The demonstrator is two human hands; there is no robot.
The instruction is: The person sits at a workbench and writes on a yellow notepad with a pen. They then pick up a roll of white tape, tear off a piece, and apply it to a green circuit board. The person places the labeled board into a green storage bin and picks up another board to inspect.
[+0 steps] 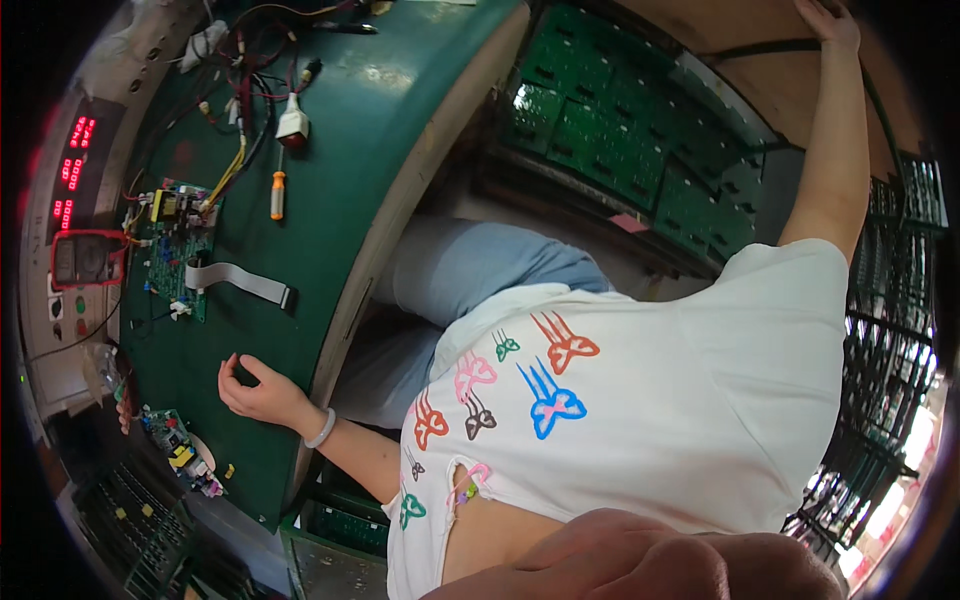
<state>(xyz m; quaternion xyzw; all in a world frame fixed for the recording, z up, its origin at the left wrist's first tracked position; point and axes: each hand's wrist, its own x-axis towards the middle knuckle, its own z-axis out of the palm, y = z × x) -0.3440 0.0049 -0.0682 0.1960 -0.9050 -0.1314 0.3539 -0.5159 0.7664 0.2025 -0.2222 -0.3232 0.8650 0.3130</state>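
My left hand (262,392), with a pale band on its wrist, is over the green bench top (330,130). Its fingers are loosely curled and apart, holding nothing. It lies between two circuit boards: one (180,245) with a grey ribbon cable (240,280), and a smaller one (185,455) near the bench corner. My right arm stretches far out to the upper right. There my right hand (830,22) is partly cut off by the frame's edge, its visible fingers apart over a brown surface. I see nothing in it.
An orange-handled screwdriver (277,197) lies below a white plug-like piece (292,122) and tangled wires (245,70). A red-framed meter (88,258) stands by a panel with red displays (72,170). Green circuit boards (610,130) fill a rack beside me; dark racks (880,370) stand at right.
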